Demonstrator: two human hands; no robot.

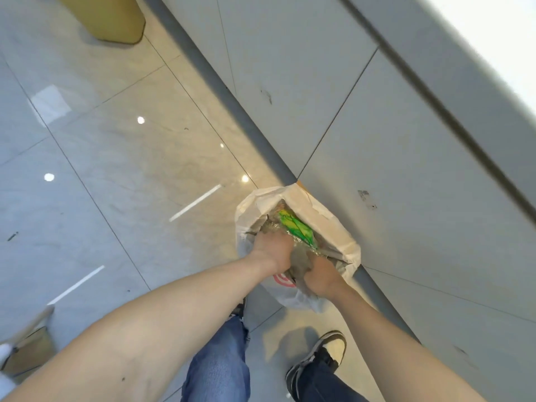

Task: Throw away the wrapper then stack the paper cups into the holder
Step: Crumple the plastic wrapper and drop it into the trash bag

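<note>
A white plastic trash bag [327,227] stands open on the floor against the base of a grey counter. Inside lies a clear crinkled wrapper with a green and yellow print [297,227], on top of grey crumpled waste. My left hand [272,249] is pushed down into the bag's mouth, fingers closed on the wrapper's near end. My right hand [320,275] is also in the bag at its near side, fingers curled into the grey waste or the bag's edge; I cannot tell which. No paper cups or holder are in view.
The grey counter front [377,126] runs diagonally along the right, with a dark kick strip [220,82] at its foot. A tan bin [110,18] stands on the glossy tile floor at the far left. My jeans and shoes [327,352] are below the bag.
</note>
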